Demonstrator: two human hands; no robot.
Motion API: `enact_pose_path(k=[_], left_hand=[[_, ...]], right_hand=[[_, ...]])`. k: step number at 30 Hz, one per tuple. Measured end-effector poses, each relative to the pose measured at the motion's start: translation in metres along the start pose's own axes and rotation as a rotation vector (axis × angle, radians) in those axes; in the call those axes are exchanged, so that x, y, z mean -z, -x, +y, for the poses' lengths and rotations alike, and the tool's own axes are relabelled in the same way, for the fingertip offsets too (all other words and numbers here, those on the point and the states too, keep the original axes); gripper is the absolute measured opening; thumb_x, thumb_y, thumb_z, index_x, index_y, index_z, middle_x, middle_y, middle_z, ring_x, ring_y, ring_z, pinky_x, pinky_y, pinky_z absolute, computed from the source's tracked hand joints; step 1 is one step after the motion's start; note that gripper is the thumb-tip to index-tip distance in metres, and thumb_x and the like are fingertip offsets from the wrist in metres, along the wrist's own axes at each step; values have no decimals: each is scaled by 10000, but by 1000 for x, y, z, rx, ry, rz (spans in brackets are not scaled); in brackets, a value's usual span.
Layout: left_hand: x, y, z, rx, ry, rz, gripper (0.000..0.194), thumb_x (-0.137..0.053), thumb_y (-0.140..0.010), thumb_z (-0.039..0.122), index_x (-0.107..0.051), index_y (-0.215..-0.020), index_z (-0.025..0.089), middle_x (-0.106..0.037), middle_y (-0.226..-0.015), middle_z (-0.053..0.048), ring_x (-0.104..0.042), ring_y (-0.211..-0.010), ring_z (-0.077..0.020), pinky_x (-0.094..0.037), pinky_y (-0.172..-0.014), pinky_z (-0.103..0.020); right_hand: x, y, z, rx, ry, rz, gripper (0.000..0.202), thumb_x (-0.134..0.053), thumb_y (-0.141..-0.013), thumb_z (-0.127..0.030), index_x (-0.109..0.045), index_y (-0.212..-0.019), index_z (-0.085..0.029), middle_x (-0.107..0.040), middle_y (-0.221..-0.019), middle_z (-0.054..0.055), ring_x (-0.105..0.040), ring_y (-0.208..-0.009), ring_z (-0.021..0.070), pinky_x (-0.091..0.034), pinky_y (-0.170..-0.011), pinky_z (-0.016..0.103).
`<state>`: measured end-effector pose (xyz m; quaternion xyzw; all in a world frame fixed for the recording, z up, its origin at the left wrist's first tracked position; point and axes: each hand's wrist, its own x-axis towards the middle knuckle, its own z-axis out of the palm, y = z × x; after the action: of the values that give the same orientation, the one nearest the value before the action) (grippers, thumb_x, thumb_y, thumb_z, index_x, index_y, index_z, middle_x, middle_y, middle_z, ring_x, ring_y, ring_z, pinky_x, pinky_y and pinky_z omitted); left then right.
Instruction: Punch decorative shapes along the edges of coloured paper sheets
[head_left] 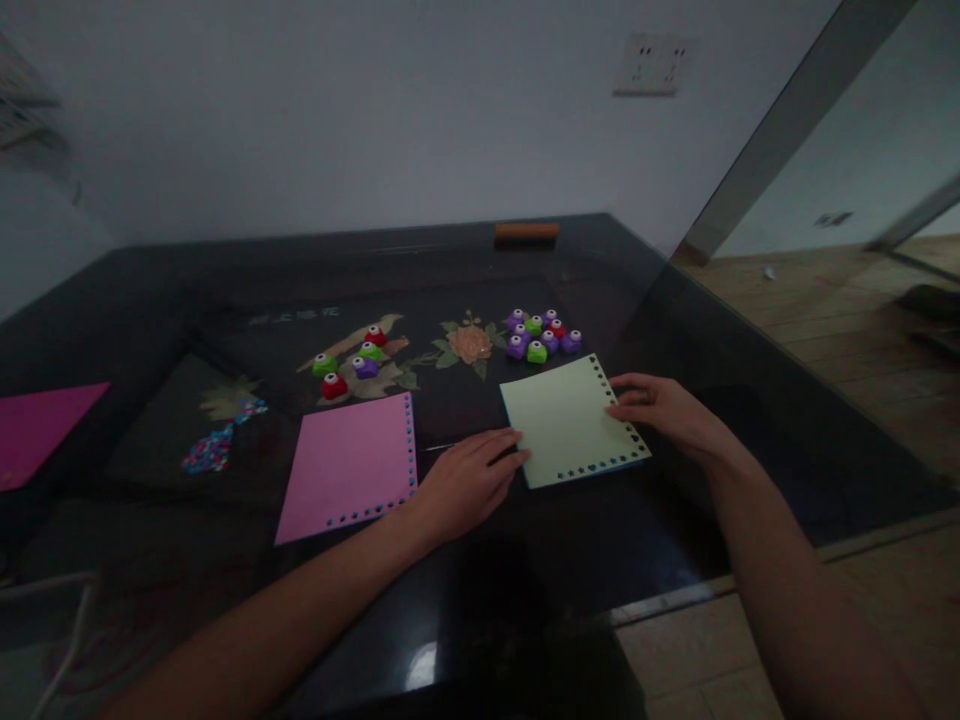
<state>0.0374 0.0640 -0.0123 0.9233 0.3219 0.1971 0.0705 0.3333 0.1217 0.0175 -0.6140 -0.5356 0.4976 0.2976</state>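
Observation:
A pale yellow-green sheet of paper [562, 420] lies on the dark table, with rows of small punched shapes along its right and front edges. Blue shows beneath its edges. My left hand [469, 480] grips its left edge, fingertips and thumb close together there. At the right edge, my right hand [667, 410] has thumb and fingers closed on the paper beside the holes. To the left lies a pink sheet [352, 465] with similar punched holes over blue. Behind the green sheet sits a cluster of purple, green and red craft punches [536, 352] with white round tops.
Several more craft punches [365, 368] stand behind the pink sheet. Colourful paper bits [210, 450] are heaped at left, near a bright pink sheet [45, 425]. A brown cylinder [526, 232] lies at the table's back edge by the wall. Flower pictures [471, 345] decorate the tabletop.

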Motion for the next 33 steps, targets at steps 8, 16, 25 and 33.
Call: enact_pose_path(k=[8,16,25,33], left_hand=[[0,0,0,0,-14,-5,340,-473,-853,116,-542,-1182,167,-563,-1266,-103,-488,-1210,-201,-451,-981,-361],[0,1,0,4,-17,-12,341,-476,-853,116,-544,-1185,157,-558,-1274,-115,-497,-1204,-212,-450,-984,-375],[0,0,1,6,-18,-13,337,-475,-849,109,-550,-1174,158,-560,-1272,-113,-506,-1195,-213,-453,-982,-378],[1,0,1,2,-16,-5,332,-479,-849,110,-543,-1170,159,-559,-1269,-115,-498,-1203,-208,-458,-976,-367]], right_hand=[[-2,1,-1,9,22,-12,437,-724,-609,-222,-599,-1023,-161,-670,-661,-1,-623,-632,161,-475,-617,282],[4,4,-4,36,83,34,369,-727,-622,-314,-640,-941,-149,-654,-617,15,-572,-540,143,-457,-541,279],[7,-9,11,102,281,134,290,-710,-609,-351,-664,-815,-153,-647,-608,30,-559,-526,151,-434,-514,280],[8,-14,18,144,446,166,267,-708,-618,-359,-665,-811,-180,-625,-611,9,-591,-600,177,-463,-592,303]])
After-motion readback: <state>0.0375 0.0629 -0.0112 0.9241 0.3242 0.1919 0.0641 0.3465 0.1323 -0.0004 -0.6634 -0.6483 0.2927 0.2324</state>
